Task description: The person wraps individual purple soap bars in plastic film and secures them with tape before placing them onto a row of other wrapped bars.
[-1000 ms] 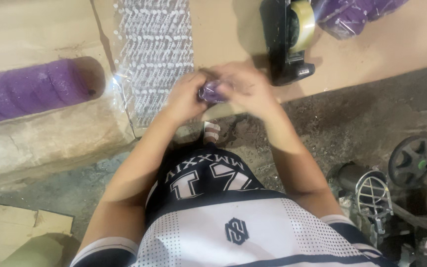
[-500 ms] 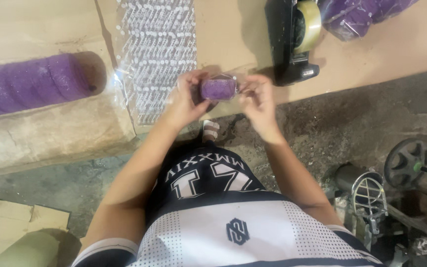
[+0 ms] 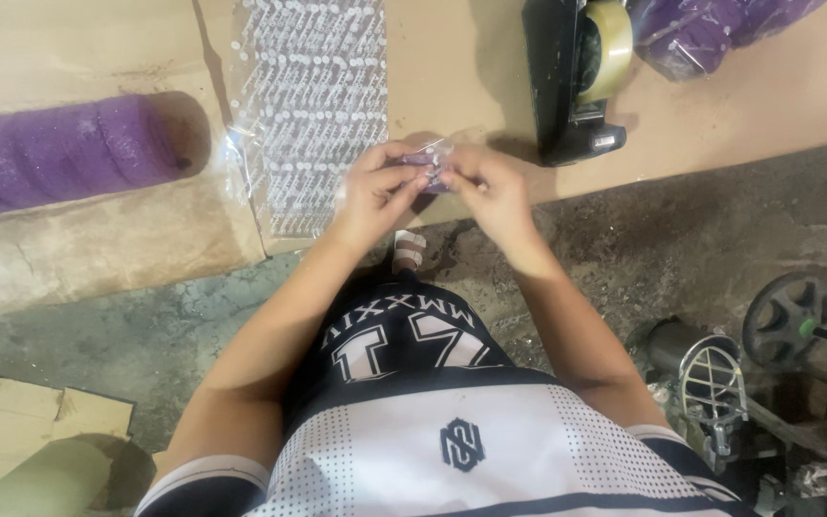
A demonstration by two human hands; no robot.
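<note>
Your left hand and right hand were both closed in a pinching grip on a small purple piece wrapped in a clear bag, fingertips meeting over it at the middle of the view. Half a second before, you held that piece up, flat and fully showing between the two hands; at this moment your fingers had closed in over it so that only a sliver of purple and some crinkled film showed. Judging from that, you had passed from holding the piece out to working the film shut around it.

It sat just above the near edge of the cardboard surface. At 11 o'clock from your hands lay a stack of clear dotted bags, close by. Further out at 9 o'clock, a purple roll lay along the cardboard. At 1 o'clock stood a black tape holder with its roll of clear tape, and beyond it, near 2 o'clock, a bag of purple material. At 4 o'clock, down on the floor, stood a dark wheel.
</note>
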